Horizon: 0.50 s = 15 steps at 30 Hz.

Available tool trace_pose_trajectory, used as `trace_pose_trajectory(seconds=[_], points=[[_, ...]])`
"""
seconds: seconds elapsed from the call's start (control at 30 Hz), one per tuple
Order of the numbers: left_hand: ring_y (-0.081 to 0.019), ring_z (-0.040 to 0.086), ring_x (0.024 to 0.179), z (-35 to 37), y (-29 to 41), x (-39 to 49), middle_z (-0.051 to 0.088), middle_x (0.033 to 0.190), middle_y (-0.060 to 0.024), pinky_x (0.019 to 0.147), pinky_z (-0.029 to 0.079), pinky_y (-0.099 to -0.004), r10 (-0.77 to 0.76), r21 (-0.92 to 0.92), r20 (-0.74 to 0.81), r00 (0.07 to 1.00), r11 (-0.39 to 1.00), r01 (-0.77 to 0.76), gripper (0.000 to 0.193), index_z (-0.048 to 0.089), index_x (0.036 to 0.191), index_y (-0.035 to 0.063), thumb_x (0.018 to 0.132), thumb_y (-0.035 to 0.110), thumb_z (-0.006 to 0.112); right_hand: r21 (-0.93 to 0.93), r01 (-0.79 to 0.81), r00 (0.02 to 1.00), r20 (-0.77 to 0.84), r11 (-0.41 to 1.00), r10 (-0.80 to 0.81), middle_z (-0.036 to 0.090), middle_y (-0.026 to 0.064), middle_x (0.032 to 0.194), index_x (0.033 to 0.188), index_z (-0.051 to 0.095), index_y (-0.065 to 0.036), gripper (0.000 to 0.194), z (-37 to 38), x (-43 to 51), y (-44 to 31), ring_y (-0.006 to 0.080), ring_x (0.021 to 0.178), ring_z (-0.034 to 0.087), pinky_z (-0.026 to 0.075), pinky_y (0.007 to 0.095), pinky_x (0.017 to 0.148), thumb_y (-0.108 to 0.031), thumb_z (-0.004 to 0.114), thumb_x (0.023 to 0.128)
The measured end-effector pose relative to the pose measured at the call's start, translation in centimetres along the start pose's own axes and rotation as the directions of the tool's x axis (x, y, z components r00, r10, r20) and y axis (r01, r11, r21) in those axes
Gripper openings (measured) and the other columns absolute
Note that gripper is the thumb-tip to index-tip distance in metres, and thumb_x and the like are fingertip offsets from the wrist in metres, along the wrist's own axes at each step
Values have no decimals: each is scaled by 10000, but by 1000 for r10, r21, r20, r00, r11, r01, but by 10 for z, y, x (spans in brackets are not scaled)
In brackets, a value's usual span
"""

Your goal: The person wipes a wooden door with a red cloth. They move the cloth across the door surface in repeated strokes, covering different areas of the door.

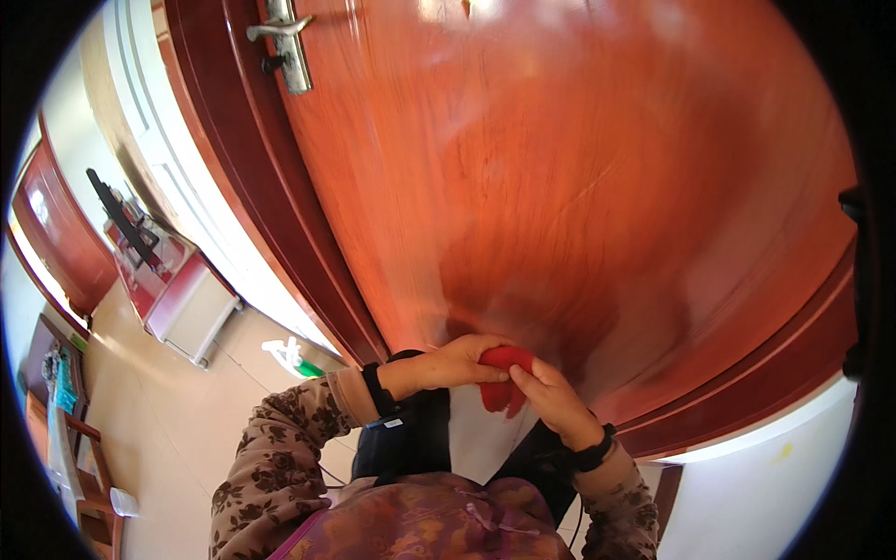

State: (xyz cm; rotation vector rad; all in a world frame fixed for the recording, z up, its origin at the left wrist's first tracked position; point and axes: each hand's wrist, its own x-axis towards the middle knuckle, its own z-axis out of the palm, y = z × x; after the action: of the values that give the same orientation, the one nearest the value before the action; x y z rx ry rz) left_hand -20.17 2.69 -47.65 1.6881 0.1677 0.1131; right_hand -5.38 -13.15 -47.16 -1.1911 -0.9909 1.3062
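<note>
A folded red cloth (505, 358) is held between my two hands, just in front of my body. My left hand (455, 360) grips its left side, with the fingers wrapped over the top. On the right side, my right hand (553, 395) pinches the cloth with the thumb in front. Part of the cloth hangs loose below the fingers. Before me stands a glossy reddish-brown wooden door (546, 161), apparently closed in its frame. Its metal lever handle (281, 29) is at the upper left, well away from both hands.
A green-and-white bottle (297, 358) stands on the tiled floor (161, 406) to the left. Farther off is a small cabinet (189, 308) on casters, bearing a dark screen (122, 217). A wooden chair (94, 483) is at the lower left. The dark door frame (273, 182) borders the door.
</note>
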Motion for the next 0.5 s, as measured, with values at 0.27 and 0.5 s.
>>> trace_pose_trajectory(seconds=[0.27,0.5], points=[[-231,635,1068,64,23,-2,656,1165,-152,927,495,-347,163,48,58,985,985,-166,489,465,1397,17,952,152,617,-123,131,944,-287,984,-162,663,40,945,1157,630,-9,234,11,-64,-7,113,807,610,510,262,745,-179,553,1017],[-303,648,1062,88,38,-13,651,1165,-200,908,505,-368,253,328,104,962,904,-273,474,466,1399,52,949,139,588,71,75,966,-252,995,-55,669,60,1007,1167,607,-5,203,18,-105,-16,124,881,625,509,261,789,-112,554,1002]])
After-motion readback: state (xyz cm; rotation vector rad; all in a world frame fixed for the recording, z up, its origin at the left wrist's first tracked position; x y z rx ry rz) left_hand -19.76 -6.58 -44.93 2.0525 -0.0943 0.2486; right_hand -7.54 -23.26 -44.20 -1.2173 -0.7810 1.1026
